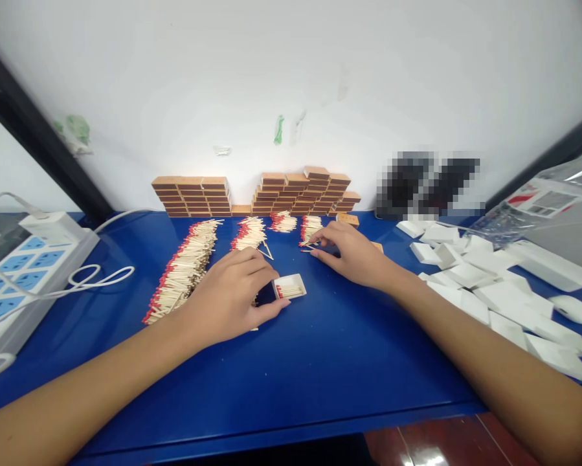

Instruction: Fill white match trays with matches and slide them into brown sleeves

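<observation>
My left hand (235, 291) is closed round a small white matchbox tray (298, 293), its thumb along the near side and fingers at the far left. Several red-headed matches (287, 290) lie inside the tray. My right hand (351, 252) reaches to the near end of a small match pile (311, 228), thumb and fingertips pinching around a few matches there. Left of it are another small heap of matches (283, 221) and a longer row (249, 234), partly behind my left hand. A large, long pile of matches (186, 265) lies beyond my left forearm.
Stacked matchboxes (192, 194) and a second, stepped stack (303, 193) stand against the wall. Many white trays (470, 272) are heaped at right, beside a white mouse (576, 309) and plastic packaging (528, 207). A power strip (23, 272) with cables sits at left.
</observation>
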